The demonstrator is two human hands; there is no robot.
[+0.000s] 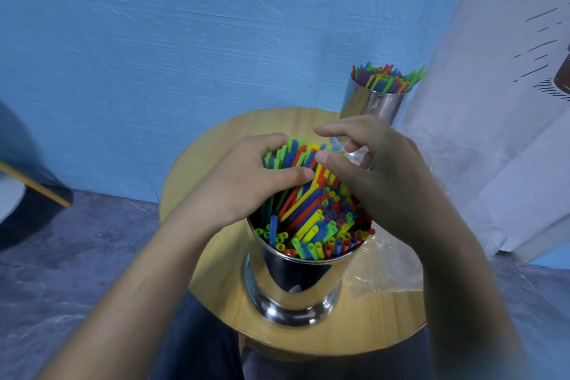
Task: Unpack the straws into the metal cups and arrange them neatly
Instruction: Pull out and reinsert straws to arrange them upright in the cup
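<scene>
Light, slick, bendy straws (311, 225) crowd the near cup (296, 274) on the table (385, 318); the left hand (246, 185) curls round a leaning bunch, best held mid-length, while the thumb of the right hand (382, 173) touches it, grip unclear.

The left hand (246, 182) covers some straws (308, 219); the right hand (379, 182) hides the foot of the far cup (374, 102); a left-edge object (18, 163) is blurred.
</scene>
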